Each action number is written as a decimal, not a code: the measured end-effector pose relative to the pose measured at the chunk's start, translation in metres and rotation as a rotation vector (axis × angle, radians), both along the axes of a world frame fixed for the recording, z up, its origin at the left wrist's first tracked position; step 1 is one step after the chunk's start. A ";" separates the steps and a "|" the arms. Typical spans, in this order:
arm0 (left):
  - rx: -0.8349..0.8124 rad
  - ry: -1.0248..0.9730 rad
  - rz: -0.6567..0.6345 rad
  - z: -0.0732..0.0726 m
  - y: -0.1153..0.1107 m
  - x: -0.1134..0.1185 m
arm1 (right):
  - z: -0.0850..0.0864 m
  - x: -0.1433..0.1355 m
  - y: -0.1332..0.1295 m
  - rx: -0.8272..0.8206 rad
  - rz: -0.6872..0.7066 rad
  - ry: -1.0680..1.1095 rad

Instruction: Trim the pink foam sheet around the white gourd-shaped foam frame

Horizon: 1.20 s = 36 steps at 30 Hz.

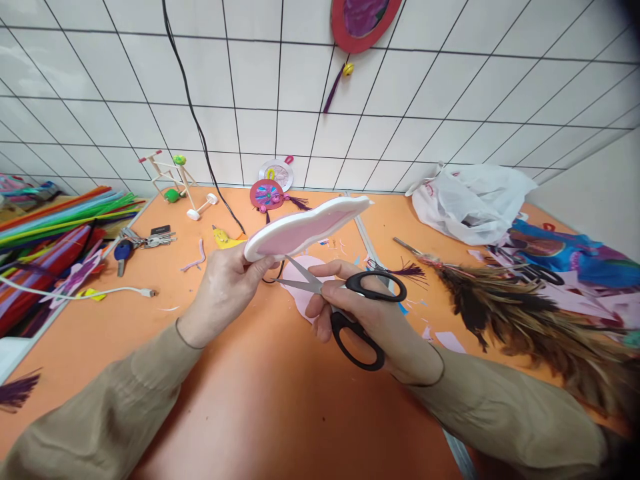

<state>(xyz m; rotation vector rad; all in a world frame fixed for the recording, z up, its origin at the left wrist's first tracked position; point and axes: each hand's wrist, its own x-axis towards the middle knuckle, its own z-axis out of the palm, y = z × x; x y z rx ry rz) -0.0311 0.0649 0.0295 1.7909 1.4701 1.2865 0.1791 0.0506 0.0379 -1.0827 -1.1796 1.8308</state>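
My left hand (227, 287) pinches the lower left end of a white foam piece with a pink face (310, 230), held tilted above the table. My right hand (360, 313) is closed around black-handled scissors (357, 347), whose blades are spread and point left, just below the foam piece near my left fingertips. The fingers of my right hand wrap the pivot area and not the handle loops. Beneath the blades a flat pink piece (297, 283) lies on the orange table (240, 400), partly hidden by my right hand and the scissors.
Colourful pipe cleaners (65, 220), keys (123, 250) and a white cable (115, 288) lie left. A wooden stick model (173, 177) and a yellow glue gun (225, 239) stand or lie behind. Right are a white plastic bag (473, 203), brown feathers (510, 307) and pink scraps (450, 342).
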 end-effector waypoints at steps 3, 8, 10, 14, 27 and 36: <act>-0.006 0.009 0.015 -0.001 -0.001 0.001 | 0.001 -0.002 -0.002 -0.004 -0.001 0.045; 0.001 0.006 0.022 0.000 0.000 0.003 | 0.002 -0.003 -0.004 -0.012 -0.007 0.062; 0.009 0.013 0.028 -0.001 0.000 0.003 | 0.003 -0.004 -0.005 -0.011 -0.015 0.056; 0.028 0.038 0.032 -0.003 0.000 0.003 | 0.003 -0.005 -0.006 -0.013 -0.022 0.057; -0.073 -0.150 0.038 0.003 0.002 0.002 | 0.001 0.001 -0.005 0.043 -0.014 0.049; -0.056 -0.123 0.037 -0.001 0.002 0.002 | 0.001 0.002 -0.001 0.043 -0.015 -0.021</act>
